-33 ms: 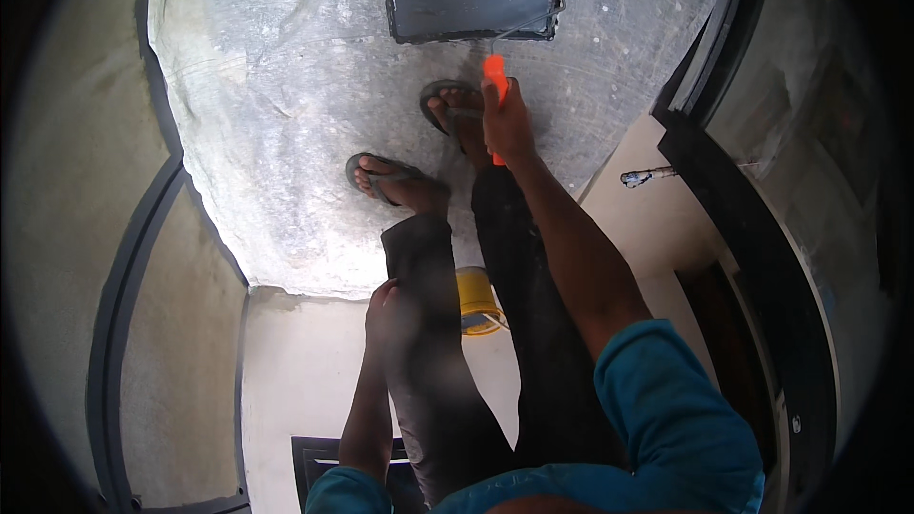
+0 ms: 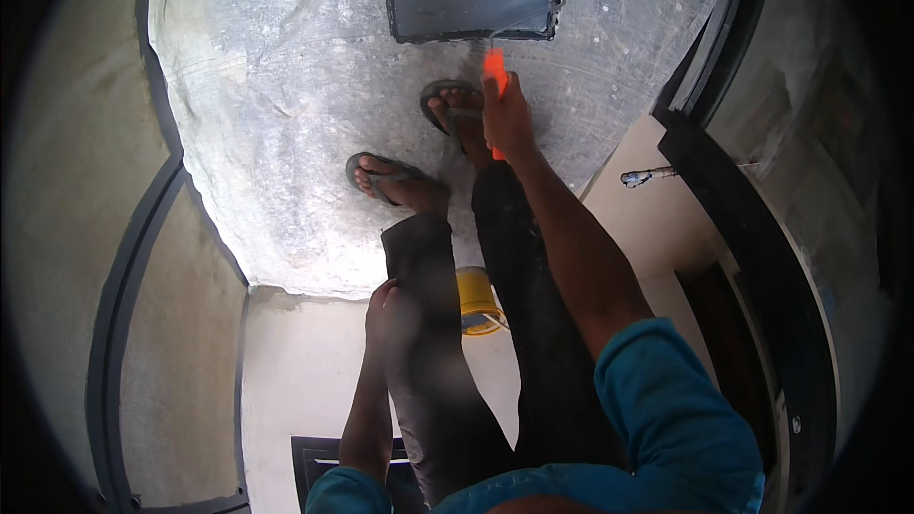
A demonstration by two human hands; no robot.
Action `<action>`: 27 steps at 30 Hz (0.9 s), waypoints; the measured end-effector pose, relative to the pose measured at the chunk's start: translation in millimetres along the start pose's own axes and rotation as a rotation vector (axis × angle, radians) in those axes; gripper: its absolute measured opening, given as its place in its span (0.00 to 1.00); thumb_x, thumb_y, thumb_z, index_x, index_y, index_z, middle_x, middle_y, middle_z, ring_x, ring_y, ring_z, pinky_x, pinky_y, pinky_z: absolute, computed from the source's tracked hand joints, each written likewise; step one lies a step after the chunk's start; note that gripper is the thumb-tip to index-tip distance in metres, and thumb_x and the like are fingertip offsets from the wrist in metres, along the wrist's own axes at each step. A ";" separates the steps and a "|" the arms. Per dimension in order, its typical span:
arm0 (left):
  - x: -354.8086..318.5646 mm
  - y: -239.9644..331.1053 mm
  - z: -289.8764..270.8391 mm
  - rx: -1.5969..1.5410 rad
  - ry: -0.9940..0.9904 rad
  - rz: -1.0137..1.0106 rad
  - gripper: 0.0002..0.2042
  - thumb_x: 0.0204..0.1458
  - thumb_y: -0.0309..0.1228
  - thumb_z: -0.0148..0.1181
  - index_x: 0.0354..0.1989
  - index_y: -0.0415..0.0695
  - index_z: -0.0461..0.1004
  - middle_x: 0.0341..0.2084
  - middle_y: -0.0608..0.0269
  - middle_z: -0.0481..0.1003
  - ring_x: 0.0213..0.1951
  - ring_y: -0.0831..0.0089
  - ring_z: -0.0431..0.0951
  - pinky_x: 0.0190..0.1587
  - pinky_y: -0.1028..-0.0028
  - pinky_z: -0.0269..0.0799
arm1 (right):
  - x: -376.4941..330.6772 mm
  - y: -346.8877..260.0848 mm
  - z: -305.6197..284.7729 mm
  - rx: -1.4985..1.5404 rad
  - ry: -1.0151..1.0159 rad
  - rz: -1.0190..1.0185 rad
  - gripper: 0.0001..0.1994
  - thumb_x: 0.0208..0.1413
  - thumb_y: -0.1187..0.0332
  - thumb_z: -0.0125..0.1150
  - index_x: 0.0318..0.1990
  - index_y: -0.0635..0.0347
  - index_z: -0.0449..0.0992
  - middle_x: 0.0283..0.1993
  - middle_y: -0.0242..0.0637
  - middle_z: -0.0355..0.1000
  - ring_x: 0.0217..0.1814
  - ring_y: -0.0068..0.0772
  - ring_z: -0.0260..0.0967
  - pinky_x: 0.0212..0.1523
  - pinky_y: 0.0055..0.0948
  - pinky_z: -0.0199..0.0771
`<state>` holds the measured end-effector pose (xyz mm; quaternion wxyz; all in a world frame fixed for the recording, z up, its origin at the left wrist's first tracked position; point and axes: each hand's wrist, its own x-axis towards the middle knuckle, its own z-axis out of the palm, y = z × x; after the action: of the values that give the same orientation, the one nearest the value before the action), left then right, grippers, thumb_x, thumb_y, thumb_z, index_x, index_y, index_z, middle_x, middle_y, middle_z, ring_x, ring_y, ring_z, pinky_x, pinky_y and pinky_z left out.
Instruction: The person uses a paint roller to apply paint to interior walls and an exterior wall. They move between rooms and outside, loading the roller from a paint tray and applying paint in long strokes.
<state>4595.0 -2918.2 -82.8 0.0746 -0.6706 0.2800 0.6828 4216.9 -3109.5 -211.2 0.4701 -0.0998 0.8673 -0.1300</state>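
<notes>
My right hand (image 2: 509, 119) is closed round the orange handle of a paint roller (image 2: 494, 61). From the handle a thin wire frame runs over the near edge of a dark tray (image 2: 395, 0), which holds dark grey paint and is cut off by the top of the picture. The roller's sleeve cannot be made out against the paint. My left hand (image 2: 379, 306) rests against the side of my left leg near the knee, fingers lying along the dark trousers and partly hidden. It holds nothing that shows.
Under the tray and my sandalled feet lies a paint-spotted grey sheet (image 2: 286, 133). A yellow bucket (image 2: 478, 295) with a pale stick stands behind, between my legs. Dark-trimmed walls rise on both sides. At right, a paint-smeared brush or stick (image 2: 647, 176) lies near the dark trim.
My right hand has pushed the paint roller slightly forward, toward the tray, and its wire frame has shifted over the paint. My left hand and feet have stayed put.
</notes>
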 end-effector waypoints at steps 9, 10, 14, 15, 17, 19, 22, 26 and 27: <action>-21.5 62.5 -0.5 -0.075 -0.087 -0.194 0.20 0.71 0.40 0.49 0.64 0.39 0.70 0.49 0.56 0.78 0.44 0.71 0.82 0.46 0.71 0.78 | 11.4 -87.5 -37.0 0.110 -0.034 -0.023 0.22 0.70 0.46 0.49 0.49 0.60 0.66 0.19 0.32 0.64 0.11 0.28 0.63 0.13 0.32 0.66; -23.3 64.9 -2.0 -0.115 -0.093 -0.197 0.21 0.71 0.39 0.49 0.64 0.39 0.70 0.51 0.56 0.78 0.46 0.71 0.81 0.48 0.71 0.78 | -5.9 -86.2 -40.8 0.073 -0.039 0.009 0.22 0.70 0.46 0.49 0.49 0.60 0.66 0.18 0.31 0.64 0.11 0.26 0.62 0.13 0.31 0.65; -46.1 22.0 -10.0 -0.279 -0.054 -0.282 0.21 0.71 0.39 0.47 0.63 0.37 0.70 0.58 0.56 0.73 0.59 0.67 0.74 0.61 0.70 0.69 | -63.8 -51.9 -43.6 0.045 -0.105 0.089 0.23 0.71 0.46 0.49 0.51 0.59 0.66 0.17 0.29 0.62 0.10 0.23 0.60 0.11 0.27 0.62; -49.7 9.8 -12.5 -0.322 -0.032 -0.317 0.21 0.71 0.39 0.46 0.62 0.37 0.71 0.61 0.55 0.72 0.64 0.65 0.71 0.65 0.69 0.66 | -77.2 -47.4 -43.8 0.071 -0.135 0.107 0.23 0.71 0.46 0.49 0.51 0.59 0.66 0.17 0.29 0.62 0.10 0.22 0.60 0.10 0.27 0.62; -64.4 58.1 -11.5 -0.272 -0.052 -0.348 0.20 0.70 0.36 0.49 0.64 0.37 0.70 0.59 0.55 0.72 0.62 0.65 0.72 0.63 0.69 0.68 | -88.8 -35.9 -47.2 0.100 -0.146 0.155 0.23 0.71 0.46 0.49 0.52 0.59 0.66 0.17 0.29 0.61 0.10 0.22 0.59 0.10 0.27 0.61; -74.5 73.8 -17.8 -0.143 -0.080 -0.294 0.20 0.69 0.34 0.50 0.65 0.38 0.69 0.59 0.55 0.72 0.61 0.65 0.72 0.61 0.69 0.69 | -92.3 -28.1 -43.1 0.106 -0.138 0.207 0.23 0.71 0.46 0.49 0.52 0.59 0.66 0.17 0.28 0.61 0.10 0.22 0.59 0.10 0.26 0.61; -84.9 65.5 -25.1 0.081 -0.139 -0.143 0.19 0.70 0.36 0.48 0.63 0.38 0.71 0.60 0.56 0.72 0.61 0.65 0.72 0.62 0.69 0.68 | -77.5 -14.0 -34.0 0.116 -0.131 0.123 0.23 0.71 0.46 0.48 0.52 0.59 0.66 0.17 0.28 0.61 0.10 0.22 0.59 0.10 0.27 0.62; -97.9 52.5 -19.3 -0.251 -0.167 -0.262 0.18 0.71 0.38 0.45 0.57 0.38 0.74 0.57 0.55 0.74 0.59 0.62 0.74 0.62 0.66 0.68 | -49.1 -28.1 -19.9 0.048 -0.094 0.099 0.24 0.70 0.45 0.48 0.51 0.61 0.66 0.21 0.34 0.66 0.12 0.28 0.64 0.13 0.32 0.67; -97.7 44.4 -18.8 -0.438 -0.165 -0.320 0.17 0.71 0.37 0.44 0.56 0.39 0.74 0.55 0.55 0.74 0.57 0.62 0.74 0.62 0.65 0.68 | -43.2 -48.0 -17.6 0.013 -0.078 0.129 0.26 0.69 0.45 0.48 0.53 0.63 0.68 0.25 0.39 0.70 0.15 0.33 0.68 0.16 0.36 0.70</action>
<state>4598.9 -2937.4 24.4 0.0574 -0.6486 0.0093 0.7589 4227.8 -3139.9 -152.6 0.5115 -0.0457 0.8521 -0.1012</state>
